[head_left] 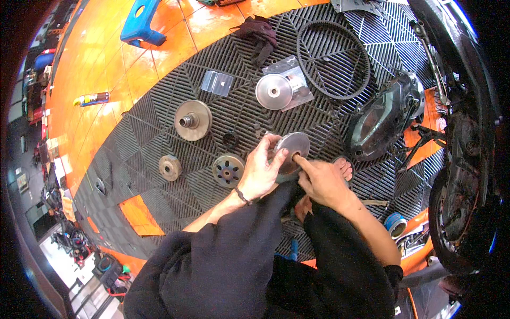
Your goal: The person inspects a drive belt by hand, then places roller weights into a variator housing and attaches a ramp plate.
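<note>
My left hand (261,169) is closed around the rim of a round metal pulley disc (297,141), thumb on its near face. From the right, my right hand (328,185) reaches the disc, index fingertip at the centre hole and thumb apart from it; nothing shows in its grasp. Left of my left hand, a slotted clutch bell (228,170) lies on the dark mat, with a small black ring (230,140) above it. Farther left are a pulley half with a hub shaft (193,120) and a smaller round metal part (170,168).
Beyond my hands lie a shiny disc (274,91) on a plastic bag, a small zip bag (217,83), a drive belt (333,59) and a dark cloth (257,35). A black engine cover (382,119) and a motorcycle wheel (451,215) bound the right. A spray can (92,99) lies left.
</note>
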